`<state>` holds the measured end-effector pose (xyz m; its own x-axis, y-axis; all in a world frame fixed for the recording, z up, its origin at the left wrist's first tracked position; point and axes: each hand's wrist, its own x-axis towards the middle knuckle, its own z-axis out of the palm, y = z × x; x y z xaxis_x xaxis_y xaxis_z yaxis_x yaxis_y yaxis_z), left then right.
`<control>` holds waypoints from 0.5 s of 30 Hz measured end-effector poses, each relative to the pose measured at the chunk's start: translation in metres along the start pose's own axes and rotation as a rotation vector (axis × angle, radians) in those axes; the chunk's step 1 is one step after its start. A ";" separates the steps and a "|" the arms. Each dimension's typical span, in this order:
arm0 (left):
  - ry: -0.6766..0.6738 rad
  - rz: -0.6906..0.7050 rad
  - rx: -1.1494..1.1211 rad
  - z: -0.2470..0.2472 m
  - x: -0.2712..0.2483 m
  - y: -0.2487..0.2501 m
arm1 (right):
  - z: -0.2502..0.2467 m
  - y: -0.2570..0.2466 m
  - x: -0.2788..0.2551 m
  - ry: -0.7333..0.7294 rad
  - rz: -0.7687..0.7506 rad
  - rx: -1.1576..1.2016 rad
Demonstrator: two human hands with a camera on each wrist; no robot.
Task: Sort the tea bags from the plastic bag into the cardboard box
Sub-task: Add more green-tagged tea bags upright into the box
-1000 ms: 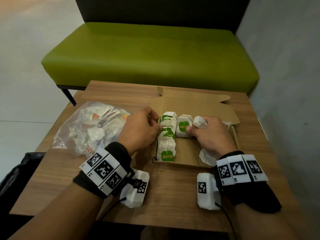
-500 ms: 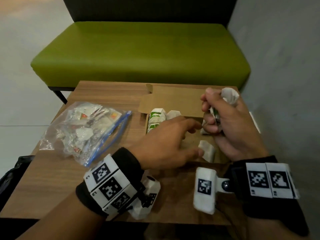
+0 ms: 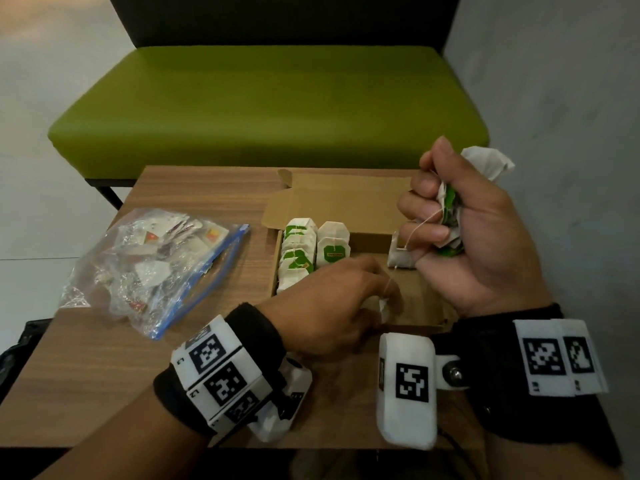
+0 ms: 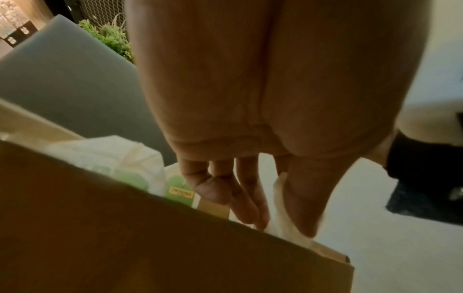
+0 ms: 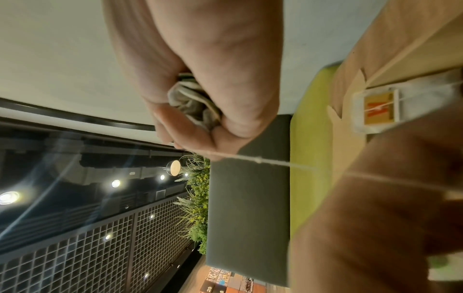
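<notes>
The open cardboard box (image 3: 346,202) lies on the table with a row of green-tagged tea bags (image 3: 298,252) along its left side and another tea bag (image 3: 333,249) beside them. My right hand (image 3: 446,220) is raised over the box's right end and grips a crumpled bunch of tea bags (image 5: 198,111). One tea bag (image 3: 400,261) dangles from it by a string. My left hand (image 3: 386,304) reaches into the box near its front wall and pinches a white tea bag (image 4: 283,220) between thumb and fingers. The plastic bag (image 3: 156,268) of mixed tea bags lies left of the box.
The wooden table (image 3: 104,375) stands in front of a green bench (image 3: 270,105). A grey wall (image 3: 571,133) runs close along the right. Something black (image 3: 17,344) sits past the table's left edge.
My right hand has lifted out of the box with a bunch of tea bags. My left hand has moved from the left row to the box's front middle and taken a tea bag.
</notes>
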<state>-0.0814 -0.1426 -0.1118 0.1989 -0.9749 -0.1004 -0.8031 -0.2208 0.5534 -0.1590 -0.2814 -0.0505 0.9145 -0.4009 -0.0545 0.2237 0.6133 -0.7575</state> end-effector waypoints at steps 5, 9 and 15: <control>0.212 -0.073 -0.183 -0.027 -0.012 -0.010 | -0.015 0.017 0.011 0.227 0.054 -0.052; 0.434 -0.069 -0.536 -0.056 -0.026 -0.016 | -0.025 0.039 0.018 0.369 0.111 -0.194; 0.892 -0.177 -0.806 -0.073 -0.034 -0.022 | -0.027 0.053 0.022 0.415 0.137 -0.274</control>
<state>-0.0296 -0.1021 -0.0598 0.8421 -0.5001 0.2019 -0.2091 0.0424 0.9770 -0.1365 -0.2766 -0.1093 0.7057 -0.5999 -0.3768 -0.0360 0.5009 -0.8648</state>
